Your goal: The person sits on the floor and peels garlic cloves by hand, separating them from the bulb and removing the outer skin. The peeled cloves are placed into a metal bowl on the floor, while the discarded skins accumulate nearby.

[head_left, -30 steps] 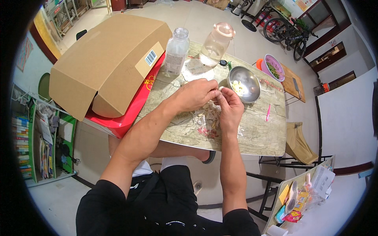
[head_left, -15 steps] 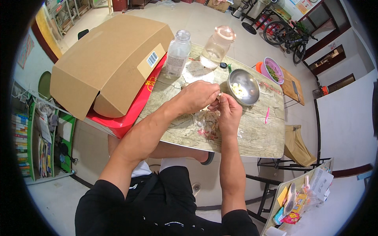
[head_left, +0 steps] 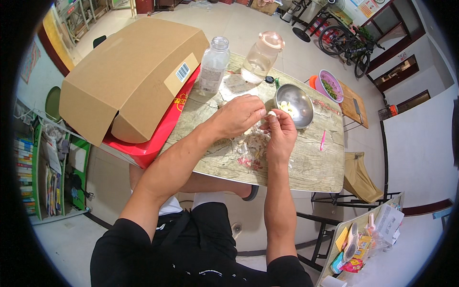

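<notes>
head view: both hands, left hand [head_left: 241, 115] and right hand [head_left: 279, 134], pinch a small pale clove [head_left: 271, 114] just beside the steel bowl [head_left: 299, 103]; i'd keep fingertips tight, peeling over the scraps [head_left: 251, 150] on the counter [head_left: 311, 162]

Probably a home's tiled living space: a wood-grain folding table [head_left: 306, 167], parked bicycles [head_left: 342, 40], a green bookshelf [head_left: 33, 177].

At the upper left of your view lies a big brown cardboard box [head_left: 129, 71] with a white barcode label [head_left: 182, 72] on its flap. Right of it stands a clear plastic bottle [head_left: 213, 64] with a pale label. Colourful small packets [head_left: 356, 248] crowd the lower right.
</notes>
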Action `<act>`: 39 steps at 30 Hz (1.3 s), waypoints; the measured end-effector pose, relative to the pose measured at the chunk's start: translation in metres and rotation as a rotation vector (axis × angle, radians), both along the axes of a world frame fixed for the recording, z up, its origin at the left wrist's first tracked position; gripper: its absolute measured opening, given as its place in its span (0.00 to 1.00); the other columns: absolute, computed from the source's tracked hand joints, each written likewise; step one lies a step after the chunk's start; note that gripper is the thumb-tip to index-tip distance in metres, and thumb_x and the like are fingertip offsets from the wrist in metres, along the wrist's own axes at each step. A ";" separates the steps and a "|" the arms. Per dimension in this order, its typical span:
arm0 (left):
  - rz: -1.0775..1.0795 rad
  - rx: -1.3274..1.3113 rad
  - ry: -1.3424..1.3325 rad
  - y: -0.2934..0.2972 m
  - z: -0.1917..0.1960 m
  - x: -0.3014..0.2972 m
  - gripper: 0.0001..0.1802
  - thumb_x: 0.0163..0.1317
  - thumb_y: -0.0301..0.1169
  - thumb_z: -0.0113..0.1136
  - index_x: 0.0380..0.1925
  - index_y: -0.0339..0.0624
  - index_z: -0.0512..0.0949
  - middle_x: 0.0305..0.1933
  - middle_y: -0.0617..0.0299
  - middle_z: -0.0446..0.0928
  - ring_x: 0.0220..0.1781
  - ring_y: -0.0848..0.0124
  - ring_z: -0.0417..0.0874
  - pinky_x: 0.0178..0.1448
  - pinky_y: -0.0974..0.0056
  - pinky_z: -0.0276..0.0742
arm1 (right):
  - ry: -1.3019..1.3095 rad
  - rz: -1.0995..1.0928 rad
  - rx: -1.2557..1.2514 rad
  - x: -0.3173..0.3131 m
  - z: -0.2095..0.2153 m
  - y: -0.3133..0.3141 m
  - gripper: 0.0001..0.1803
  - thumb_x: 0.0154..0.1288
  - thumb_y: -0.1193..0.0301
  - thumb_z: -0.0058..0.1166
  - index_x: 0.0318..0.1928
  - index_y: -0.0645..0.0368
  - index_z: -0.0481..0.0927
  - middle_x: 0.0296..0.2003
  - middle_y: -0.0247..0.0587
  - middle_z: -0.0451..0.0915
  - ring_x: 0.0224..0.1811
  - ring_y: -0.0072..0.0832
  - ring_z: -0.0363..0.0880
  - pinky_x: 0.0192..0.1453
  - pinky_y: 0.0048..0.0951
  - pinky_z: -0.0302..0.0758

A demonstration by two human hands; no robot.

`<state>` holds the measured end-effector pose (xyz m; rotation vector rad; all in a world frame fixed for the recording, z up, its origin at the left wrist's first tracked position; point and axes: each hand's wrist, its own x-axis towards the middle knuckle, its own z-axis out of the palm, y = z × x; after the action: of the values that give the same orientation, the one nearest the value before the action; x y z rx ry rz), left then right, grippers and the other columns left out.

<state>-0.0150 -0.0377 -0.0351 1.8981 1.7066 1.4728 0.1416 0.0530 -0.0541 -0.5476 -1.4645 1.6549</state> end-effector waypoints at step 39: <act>-0.036 -0.142 -0.266 -0.002 -0.001 0.015 0.17 0.76 0.39 0.46 0.35 0.36 0.74 0.28 0.49 0.80 0.32 0.49 0.82 0.39 0.52 0.77 | 0.163 0.214 -0.223 -0.003 -0.009 0.000 0.05 0.78 0.71 0.56 0.47 0.59 0.76 0.33 0.37 0.84 0.29 0.21 0.81 0.33 0.21 0.77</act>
<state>0.0001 -0.0400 -0.0364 1.5742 1.6003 1.4721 0.1381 0.0525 -0.0627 -0.3759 -1.2628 1.9978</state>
